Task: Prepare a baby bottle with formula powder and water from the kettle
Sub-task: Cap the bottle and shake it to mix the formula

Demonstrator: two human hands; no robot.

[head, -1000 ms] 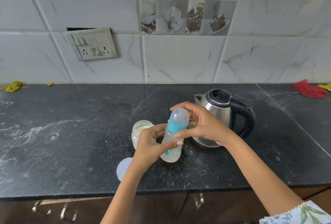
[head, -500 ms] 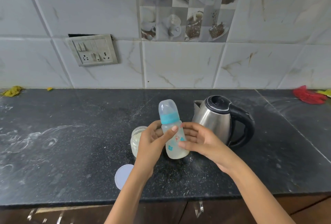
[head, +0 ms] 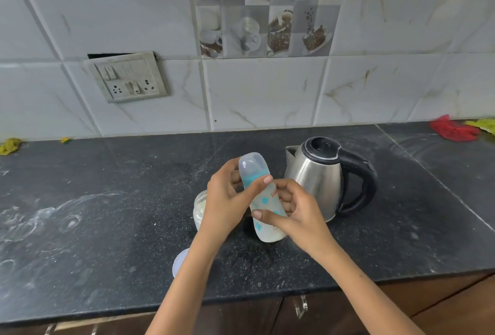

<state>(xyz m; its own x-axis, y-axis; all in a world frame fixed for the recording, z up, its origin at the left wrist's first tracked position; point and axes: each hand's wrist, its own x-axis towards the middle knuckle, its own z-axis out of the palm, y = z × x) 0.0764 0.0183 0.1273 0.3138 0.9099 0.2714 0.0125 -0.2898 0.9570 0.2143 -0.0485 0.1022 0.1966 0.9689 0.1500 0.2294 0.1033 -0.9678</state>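
A capped baby bottle with a teal collar and cloudy liquid inside is held above the black counter, tilted with its cap toward the upper left. My left hand grips it near the collar. My right hand grips its lower body. A steel kettle with a black handle stands just right of my hands. An open jar of formula powder sits behind my left wrist, partly hidden. Its white lid lies on the counter near the front edge.
A red cloth and a yellow-green one lie at the far right back. Another yellow rag lies at the far left by the wall. A switch panel is on the tiled wall. White powder smears mark the left counter.
The bottle has swung from leaning right, through upright, to leaning left. My right hand moved from the cap down to the bottle's lower body, and my left hand rose to the collar.
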